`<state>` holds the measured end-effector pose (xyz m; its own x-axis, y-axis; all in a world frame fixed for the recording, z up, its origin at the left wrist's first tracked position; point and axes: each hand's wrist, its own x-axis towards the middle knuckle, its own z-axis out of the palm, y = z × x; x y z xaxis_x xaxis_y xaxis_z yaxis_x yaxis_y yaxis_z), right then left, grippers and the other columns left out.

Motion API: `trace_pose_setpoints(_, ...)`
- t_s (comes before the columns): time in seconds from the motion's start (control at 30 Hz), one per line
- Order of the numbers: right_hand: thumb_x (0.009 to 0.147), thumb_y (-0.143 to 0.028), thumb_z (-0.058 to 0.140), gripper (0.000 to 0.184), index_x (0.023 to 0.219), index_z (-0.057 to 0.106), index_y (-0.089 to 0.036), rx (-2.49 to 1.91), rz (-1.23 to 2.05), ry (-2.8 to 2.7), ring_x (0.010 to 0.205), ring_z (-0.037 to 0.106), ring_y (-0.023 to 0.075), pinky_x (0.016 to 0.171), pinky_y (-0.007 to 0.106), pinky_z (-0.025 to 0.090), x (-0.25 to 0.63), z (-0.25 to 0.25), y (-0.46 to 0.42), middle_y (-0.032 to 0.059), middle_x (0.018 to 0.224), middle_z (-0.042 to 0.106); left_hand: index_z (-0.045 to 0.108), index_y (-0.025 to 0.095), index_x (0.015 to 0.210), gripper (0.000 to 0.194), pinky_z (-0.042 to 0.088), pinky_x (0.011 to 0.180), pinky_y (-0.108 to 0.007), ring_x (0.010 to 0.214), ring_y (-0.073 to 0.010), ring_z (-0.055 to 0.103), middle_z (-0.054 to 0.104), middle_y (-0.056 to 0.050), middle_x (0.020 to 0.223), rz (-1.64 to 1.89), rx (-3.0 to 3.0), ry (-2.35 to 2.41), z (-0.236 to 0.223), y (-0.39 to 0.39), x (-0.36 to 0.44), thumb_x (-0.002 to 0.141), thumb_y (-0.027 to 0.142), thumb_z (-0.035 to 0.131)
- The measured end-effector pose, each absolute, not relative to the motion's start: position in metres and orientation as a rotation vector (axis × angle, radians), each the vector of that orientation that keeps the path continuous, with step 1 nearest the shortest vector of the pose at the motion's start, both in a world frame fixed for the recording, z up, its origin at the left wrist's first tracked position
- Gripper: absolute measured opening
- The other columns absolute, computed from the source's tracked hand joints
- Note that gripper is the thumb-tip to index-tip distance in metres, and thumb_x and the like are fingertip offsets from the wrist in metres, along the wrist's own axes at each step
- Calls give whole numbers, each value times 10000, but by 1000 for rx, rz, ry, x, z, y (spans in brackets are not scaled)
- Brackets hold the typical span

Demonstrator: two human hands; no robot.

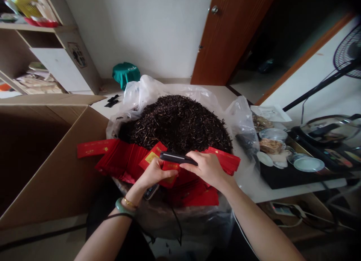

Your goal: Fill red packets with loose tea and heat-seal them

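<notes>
My left hand (153, 174) is closed on a small red packet (171, 166) with gold print, thumb on its face. My right hand (210, 169) grips a black bar-shaped hand sealer (176, 157), which lies level across the packet's upper edge. Whether its jaws are closed on the packet is hard to make out. Behind both hands rises a heap of dark loose tea leaves (183, 118) in a large clear plastic bag (241, 114). Red packets lie along the heap's near side: a tight row (120, 159) at left, a stack (225, 161) at right, and more (194, 195) below my hands.
An open cardboard box (64, 167) stands at left. On the right, a black tray (284, 182) bears lidded jars and small bowls, beside an electric cooker (332, 137). A power strip (284, 209) sits on the shelf below. A green cloth-covered object (126, 75) stands by the wall.
</notes>
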<state>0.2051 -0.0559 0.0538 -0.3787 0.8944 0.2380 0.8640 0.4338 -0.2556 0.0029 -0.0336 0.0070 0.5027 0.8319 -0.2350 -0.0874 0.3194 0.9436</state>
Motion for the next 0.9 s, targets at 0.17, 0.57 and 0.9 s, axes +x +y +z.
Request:
trace_pose_setpoints(0.17,934,-591,396,472,859,646,-199,-1502,101,-2320,596,664,170,505,249,309,204,53,-56,24,688,705,736,121,752,407,484,570,-224,556,-122,604,712,-20,660,803,1022,896,12,-33,4,504,417,864)
trace_pose_setpoints(0.57,907,-581,468,411,876,643,-210,-1572,253,-2312,636,682,200,531,250,360,204,51,-53,32,704,715,727,128,683,398,455,491,-222,491,-119,570,667,-10,578,868,1037,952,10,-33,5,508,465,848)
trace_pose_setpoints(0.9,833,-580,575,419,1050,619,-225,-1638,608,-2165,841,692,238,681,277,452,234,66,-41,45,908,739,701,151,757,431,481,536,-209,541,-118,605,706,6,668,1094,825,1021,19,-30,6,440,372,891)
